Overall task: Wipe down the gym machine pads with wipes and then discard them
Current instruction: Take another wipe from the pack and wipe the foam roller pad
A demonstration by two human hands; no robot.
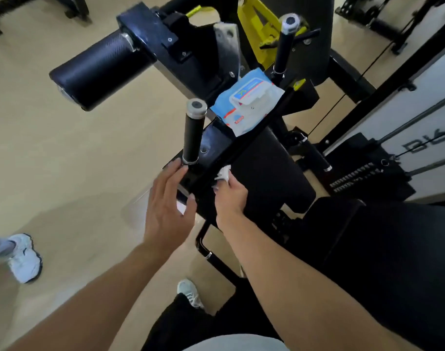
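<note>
A: Sneaker [24, 258], white, far left on the tan floor [51, 153], w/ a grey trouser leg above it. Someone else's foot?

B: Can't tell whose. Next rightward: big black roller pad [97, 64] upper left, sticking out sideways from the machine frame, chrome end cap facing the camera.

A: And the left hand [169, 206]?

B: Spread wide, fingers straight, holding nothing. Fingertips touch the black frame plate right at the base of the near upright handle [194, 134], thumb against the plate's near edge.

A: Handle itself?

B: Black grip, grey cap on top, standing up from the plate's left corner. Second one like it, far handle [284, 45], stands further back and to the right.

A: Wipes?

B: Wipes pack [246, 103], blue and white, flip lid up, lies on the frame between the two handles, leaning over the black crossbar [244, 145].

A: Right hand [230, 198]?

B: Fingers curled round a crumpled white wipe [222, 173]; wipe sticks out above the knuckles and sits pressed at the near end of the crossbar, just beside the black seat pad [272, 173]. Hand is just right of the left hand, not touching it.

A: Further right?

B: Weight stack [355, 177] w/ numbered plates, guide rods and a white panel w/ lettering at the right edge. Bottom centre: wearer's own shoe [189, 293] and dark trousers.
</note>
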